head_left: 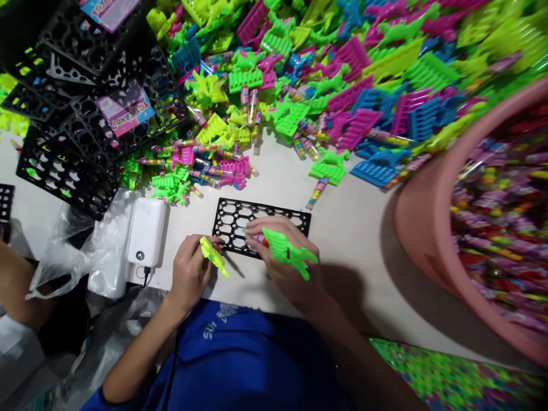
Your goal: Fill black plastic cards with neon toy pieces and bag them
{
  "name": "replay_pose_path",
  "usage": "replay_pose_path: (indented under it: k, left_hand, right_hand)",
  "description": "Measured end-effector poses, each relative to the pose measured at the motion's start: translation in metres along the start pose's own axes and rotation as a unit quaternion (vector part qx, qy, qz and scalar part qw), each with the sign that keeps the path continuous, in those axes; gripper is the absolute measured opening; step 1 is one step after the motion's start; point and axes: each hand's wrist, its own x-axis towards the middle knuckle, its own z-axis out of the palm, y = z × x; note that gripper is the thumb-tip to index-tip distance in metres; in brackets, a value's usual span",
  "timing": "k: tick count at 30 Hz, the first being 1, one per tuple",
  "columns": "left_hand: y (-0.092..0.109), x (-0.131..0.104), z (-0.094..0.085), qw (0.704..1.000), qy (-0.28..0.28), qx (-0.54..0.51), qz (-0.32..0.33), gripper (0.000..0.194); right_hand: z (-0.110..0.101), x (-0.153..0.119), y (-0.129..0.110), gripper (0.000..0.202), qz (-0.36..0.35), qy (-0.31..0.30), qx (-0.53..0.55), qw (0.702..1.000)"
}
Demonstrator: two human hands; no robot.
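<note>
Head view: left hand (191,268), left of center, grips 1 yellow toy (214,256); right hand (291,257), at center, grips 1 green toy (286,251) over the black grid tray (231,227). Pink tub (428,211), right side of the frame; white power bank (146,231), left of center.

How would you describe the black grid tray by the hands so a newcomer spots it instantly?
Start at the big pink tub on the right, then look left across the pale tabletop to the right hand. The black grid tray lies flat, partly hidden beneath it. Unlike the black baskets heaped at upper left, it lies on its own.
</note>
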Motion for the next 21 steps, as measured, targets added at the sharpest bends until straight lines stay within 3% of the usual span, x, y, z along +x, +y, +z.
replay_pose_path:
  k: [5,10,15,21]
  left_hand:
    - [-0.002,-0.001,0.004,1.0,0.008,0.012,0.002,0.026]
    - [-0.004,-0.002,0.005,1.0,0.011,-0.001,0.0,0.025]
    - [-0.005,-0.004,0.004,1.0,0.01,-0.016,-0.007,0.026]
    - [-0.008,-0.005,-0.002,0.999,-0.013,-0.035,-0.023,0.033]
  right_hand:
    - [0.009,-0.007,0.004,0.012,0.023,-0.119,0.09,0.989]
    - [-0.003,-0.011,0.017,0.023,-0.049,-0.17,0.043,0.983]
    - [-0.002,-0.007,0.014,0.018,-0.067,-0.147,0.051,0.986]
    - [0.002,-0.001,0.019,0.021,-0.122,-0.183,-0.011,0.975]
